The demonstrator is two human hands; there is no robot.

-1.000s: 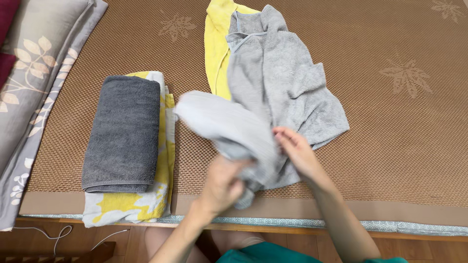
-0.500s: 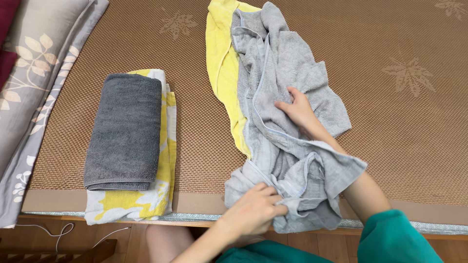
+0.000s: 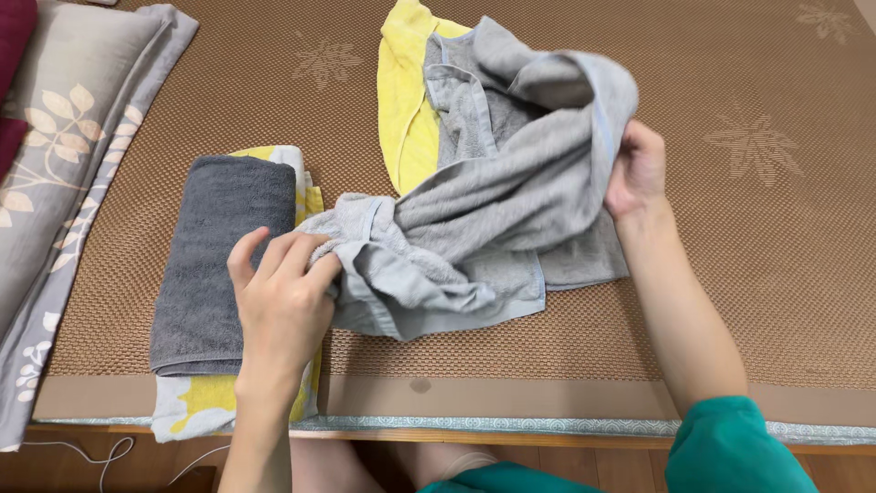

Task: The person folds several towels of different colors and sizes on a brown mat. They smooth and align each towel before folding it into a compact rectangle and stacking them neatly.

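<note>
Brown woven matting [image 3: 730, 274] with faint leaf motifs covers the bed, and a light grey towel [image 3: 493, 210] is stretched across it between two bare hands. The left hand [image 3: 283, 306] is clenched on one bunched end near the mat's front edge, fingers curled into the cloth; the right hand [image 3: 636, 172] pinches the opposite end, lifted and pulled out to the side. By the look of it, the towel is being spread open and its corners found before a fold; a neat fold would call for both hands to locate matching corners and pull the cloth taut and flat. A yellow towel [image 3: 406, 110] lies partly beneath the grey one, most of it covered. Just beside the left hand, a folded dark grey towel [image 3: 219, 246] rests on a folded yellow-and-white floral towel [image 3: 205, 402], largely hidden. A grey leaf-patterned pillow [image 3: 64, 137] is cut off at the left edge.
</note>
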